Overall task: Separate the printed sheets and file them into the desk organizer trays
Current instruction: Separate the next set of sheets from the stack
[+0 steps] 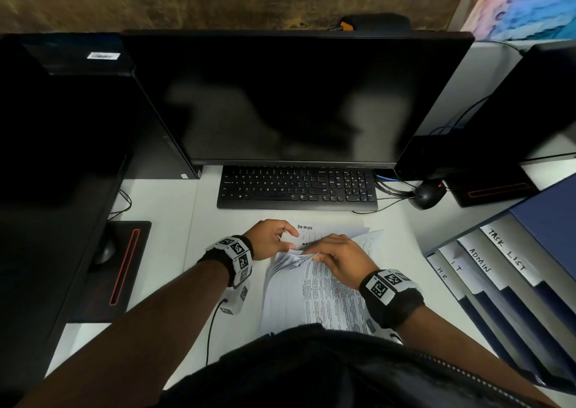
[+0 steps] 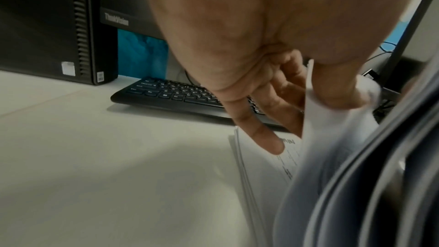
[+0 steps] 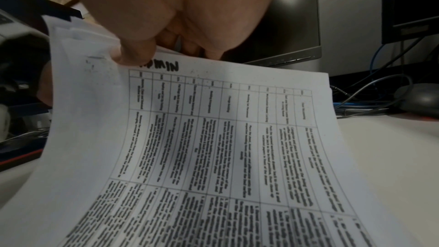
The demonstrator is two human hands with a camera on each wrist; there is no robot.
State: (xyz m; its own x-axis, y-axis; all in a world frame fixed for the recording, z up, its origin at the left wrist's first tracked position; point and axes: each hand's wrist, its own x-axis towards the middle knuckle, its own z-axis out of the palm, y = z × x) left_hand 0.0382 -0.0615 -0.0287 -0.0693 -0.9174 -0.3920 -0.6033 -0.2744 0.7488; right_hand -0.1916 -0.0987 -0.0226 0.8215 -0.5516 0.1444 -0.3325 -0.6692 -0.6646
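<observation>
A stack of printed sheets (image 1: 321, 295) lies on the white desk in front of the keyboard. Both hands work at its far left corner, where several corners are fanned up. My left hand (image 1: 288, 243) pinches a lifted corner (image 2: 318, 119) between thumb and fingers, while its little finger (image 2: 266, 138) touches a lower sheet headed ADMIN (image 1: 330, 231). My right hand (image 1: 311, 255) pinches the corner of a table-printed sheet (image 3: 213, 147) with ADMIN handwritten on it, thumb (image 3: 135, 52) on top. The blue desk organizer (image 1: 511, 286) at the right has trays labelled HR, IT, ADMIN and TASK LIST.
A black keyboard (image 1: 296, 188) sits just beyond the sheets under a dark monitor (image 1: 296, 96). A mouse (image 1: 425, 195) and cables lie at the right, computer towers (image 1: 62, 127) and a dark pad (image 1: 121, 267) at the left.
</observation>
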